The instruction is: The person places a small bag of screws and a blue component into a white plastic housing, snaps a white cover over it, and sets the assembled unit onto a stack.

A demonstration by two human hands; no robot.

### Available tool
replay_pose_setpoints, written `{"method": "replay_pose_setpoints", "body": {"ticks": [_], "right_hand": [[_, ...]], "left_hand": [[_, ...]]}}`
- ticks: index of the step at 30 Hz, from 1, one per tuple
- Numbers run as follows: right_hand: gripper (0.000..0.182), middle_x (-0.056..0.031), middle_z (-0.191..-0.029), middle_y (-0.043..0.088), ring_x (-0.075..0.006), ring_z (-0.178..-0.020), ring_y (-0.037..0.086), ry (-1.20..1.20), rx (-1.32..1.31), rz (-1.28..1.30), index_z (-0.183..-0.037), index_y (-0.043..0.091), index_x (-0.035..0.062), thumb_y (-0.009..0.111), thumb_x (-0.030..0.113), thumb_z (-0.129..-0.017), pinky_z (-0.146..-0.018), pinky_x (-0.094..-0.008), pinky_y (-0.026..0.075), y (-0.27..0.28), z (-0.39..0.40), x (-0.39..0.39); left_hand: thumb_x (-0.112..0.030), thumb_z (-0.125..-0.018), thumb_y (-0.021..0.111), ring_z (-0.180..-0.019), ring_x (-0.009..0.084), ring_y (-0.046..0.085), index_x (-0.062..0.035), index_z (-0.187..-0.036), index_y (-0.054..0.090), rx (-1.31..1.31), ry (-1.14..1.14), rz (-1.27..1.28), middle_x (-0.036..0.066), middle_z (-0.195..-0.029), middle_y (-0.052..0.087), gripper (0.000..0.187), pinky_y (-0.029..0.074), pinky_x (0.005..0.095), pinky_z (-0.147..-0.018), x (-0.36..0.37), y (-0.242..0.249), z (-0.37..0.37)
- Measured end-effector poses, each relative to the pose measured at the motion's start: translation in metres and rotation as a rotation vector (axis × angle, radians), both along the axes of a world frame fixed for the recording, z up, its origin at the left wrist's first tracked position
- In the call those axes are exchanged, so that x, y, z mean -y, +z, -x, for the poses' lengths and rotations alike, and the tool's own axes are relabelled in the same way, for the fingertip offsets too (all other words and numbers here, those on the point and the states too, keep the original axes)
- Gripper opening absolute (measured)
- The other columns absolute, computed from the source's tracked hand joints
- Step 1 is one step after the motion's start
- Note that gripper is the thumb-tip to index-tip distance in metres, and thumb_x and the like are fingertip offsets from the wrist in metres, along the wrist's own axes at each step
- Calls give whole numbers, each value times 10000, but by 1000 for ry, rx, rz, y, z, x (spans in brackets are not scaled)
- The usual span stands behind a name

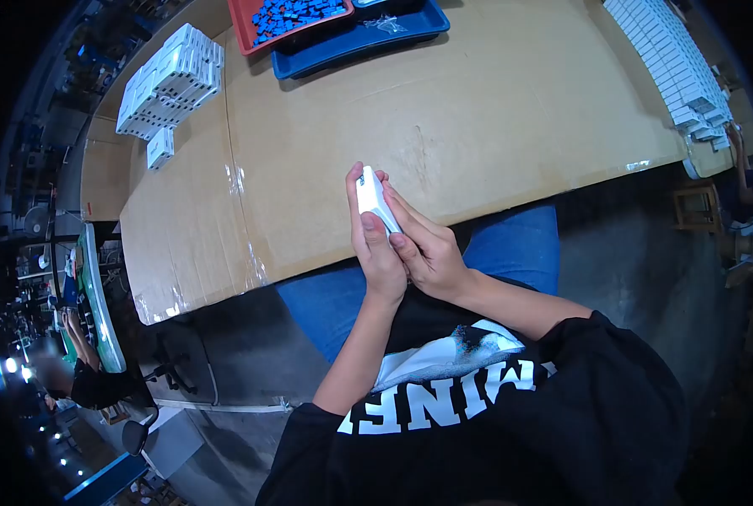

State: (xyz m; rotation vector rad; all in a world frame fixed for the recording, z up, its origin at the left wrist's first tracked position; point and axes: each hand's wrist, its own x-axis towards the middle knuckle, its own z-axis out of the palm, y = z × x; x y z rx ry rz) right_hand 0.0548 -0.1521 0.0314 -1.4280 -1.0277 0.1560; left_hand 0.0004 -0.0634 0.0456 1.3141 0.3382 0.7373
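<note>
A small white plastic piece is held between my two hands, just above the near edge of the cardboard-covered table. My left hand wraps its left side, with the thumb on the near face. From the right, my right hand presses against it with its thumb and fingers. Dark marks show near the far end of the piece. The palms hide its underside and lower end.
Stacked white boxy parts stand at the table's back left, a single one beside them. Behind are a red tray of blue pieces and a blue tray. Rows of white boxes line the right. Another person works far left.
</note>
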Motion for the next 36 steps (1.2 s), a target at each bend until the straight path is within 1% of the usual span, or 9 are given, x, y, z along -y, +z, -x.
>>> {"method": "replay_pose_setpoints", "body": {"ticks": [12, 15, 19, 21, 23, 24, 28, 31, 36], "right_hand": [[480, -372, -1475, 508, -480, -1308, 591, -30, 47, 32, -1467, 482, -133, 547, 126, -1069, -1049, -417, 526, 2, 3, 0], [503, -335, -1545, 463, -418, -1416, 519, -2, 32, 62, -1509, 438, -114, 506, 162, -1095, -1132, -407, 457, -1, 6, -1], [549, -193, -1608, 420, -258, -1529, 342, 223, -640, -124, -1534, 410, -52, 431, 331, -1140, -1251, -380, 263, 7, 0, -13], [567, -168, -1536, 501, -243, -1453, 450, 106, -652, -80, -1486, 464, -41, 481, 395, -1124, -1198, -376, 359, 18, -7, -10], [603, -153, -1488, 548, -206, -1367, 540, 330, -1044, 31, -1495, 462, -34, 528, 420, -1103, -1121, -354, 444, 25, -16, -7], [594, -141, -1431, 590, -174, -1280, 604, 268, -1051, 46, -1504, 459, -34, 601, 355, -1078, -1062, -338, 490, 26, -14, -10], [543, -159, -1417, 588, -177, -1293, 594, 198, -960, 87, -1489, 462, -44, 657, 195, -1042, -1086, -341, 476, 39, -6, -14], [560, -128, -1413, 595, -185, -1283, 559, 162, -1043, 72, -1511, 483, 17, 640, 276, -1040, -1078, -334, 448, 31, 2, -13], [538, -156, -1397, 609, -184, -1280, 580, 187, -951, 5, -1497, 470, -28, 629, 216, -1044, -1088, -329, 456, 23, 5, -16]], "left_hand": [[-691, -1063, 346, -1366, 250, 439, -15, -1612, 254, 1, 13, 55, 168, -1434, 461, 876, 305, 379, -1185, 2, -4, 5], [-741, -1034, 354, -1347, 233, 466, -5, -1609, 244, 10, 67, 34, 133, -1406, 498, 940, 337, 382, -1167, 3, -6, 2], [-788, -990, 388, -1380, 256, 440, -32, -1642, 194, 70, 52, 48, 154, -1491, 450, 1017, 322, 414, -1180, -12, -1, 5], [-781, -945, 440, -1434, 303, 396, -36, -1661, 132, 20, 33, -86, 197, -1582, 368, 1077, 287, 443, -1207, -13, -1, 10], [-777, -923, 466, -1462, 327, 375, -38, -1670, 101, -4, 17, -155, 219, -1627, 328, 1112, 270, 458, -1221, -15, -2, 10], [-743, -938, 436, -1432, 350, 406, 6, -1652, 133, -45, 24, -258, 250, -1605, 350, 1079, 303, 462, -1198, -16, -3, 10], [-707, -907, 474, -1339, 350, 484, 41, -1636, 168, -60, 79, -317, 257, -1524, 411, 1089, 384, 450, -1132, -18, -17, 8], [-754, -863, 553, -1319, 335, 491, 67, -1602, 207, -33, 160, -173, 234, -1446, 440, 1157, 392, 448, -1121, -9, -14, 5], [-775, -937, 464, -1244, 369, 543, 109, -1477, 381, 14, 333, -464, 261, -1378, 471, 1039, 448, 466, -1057, -12, -32, 0]]}}
